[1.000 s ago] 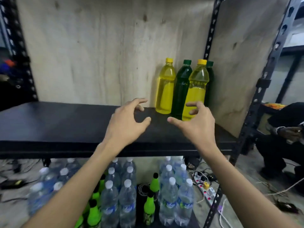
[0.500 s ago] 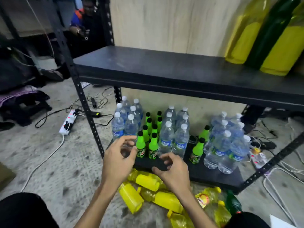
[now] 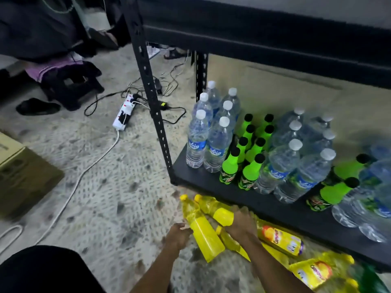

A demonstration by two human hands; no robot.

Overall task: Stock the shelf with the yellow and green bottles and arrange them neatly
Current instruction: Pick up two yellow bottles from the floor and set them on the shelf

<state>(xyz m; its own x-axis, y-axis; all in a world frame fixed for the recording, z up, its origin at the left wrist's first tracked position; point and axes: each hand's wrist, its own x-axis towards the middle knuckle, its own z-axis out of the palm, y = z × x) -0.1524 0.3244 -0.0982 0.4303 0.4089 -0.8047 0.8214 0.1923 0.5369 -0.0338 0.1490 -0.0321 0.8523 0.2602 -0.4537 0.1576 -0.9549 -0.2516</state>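
Both hands low at the floor (image 3: 105,187), in front of the bottom shelf (image 3: 275,210); left hand (image 3: 177,234): fingertips against the side of a lying yellow bottle (image 3: 204,237); grasp or mere touch, cannot tell (blur); right hand (image 3: 241,224): fingers curled over a second yellow bottle (image 3: 222,215) lying just beside the first, grasping it; labelled yellow bottles (image 3: 281,240) and a dark green bottle (image 3: 372,280) lie on the floor to the right; water bottles (image 3: 215,142) stand on the bottom shelf.

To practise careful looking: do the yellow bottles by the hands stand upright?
No, the yellow bottles lie on their sides on the floor, before the bottom shelf.
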